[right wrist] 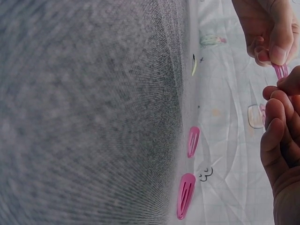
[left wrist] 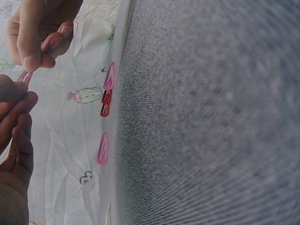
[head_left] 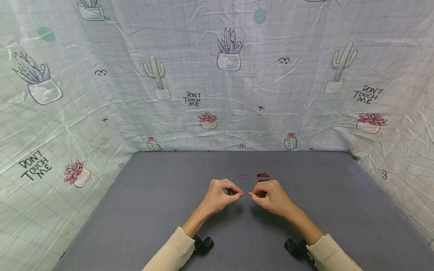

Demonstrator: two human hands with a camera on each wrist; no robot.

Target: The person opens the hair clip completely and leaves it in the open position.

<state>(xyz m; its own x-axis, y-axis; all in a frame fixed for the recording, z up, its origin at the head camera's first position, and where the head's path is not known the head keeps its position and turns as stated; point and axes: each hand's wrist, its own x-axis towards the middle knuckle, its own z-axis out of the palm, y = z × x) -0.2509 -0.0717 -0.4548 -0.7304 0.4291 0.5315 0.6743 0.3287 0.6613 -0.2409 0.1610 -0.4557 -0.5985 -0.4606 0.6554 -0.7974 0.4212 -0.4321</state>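
Note:
A pink snap hair clip (head_left: 245, 193) is held above the grey table between my two hands. My left hand (head_left: 218, 196) pinches one end with thumb and forefinger, and my right hand (head_left: 272, 197) pinches the opposite end the same way. Only the clip's slotted middle (right wrist: 281, 71) shows between the fingertips in the right wrist view; its ends are covered. Beyond the hands, one pink hair clip (head_left: 243, 175) and a red hair clip (head_left: 263, 175) lie on the table. A second red clip (head_left: 263, 180) is partly hidden behind my right hand. Another pink clip (left wrist: 109, 76) appears in the left wrist view.
The grey table (head_left: 162, 210) reaches back to a wall of printed cloth (head_left: 183, 45) with cactus drawings, which also runs along both sides. Black straps or mounts (head_left: 203, 245) sit at both wrists, by the cream sleeves (head_left: 173, 252).

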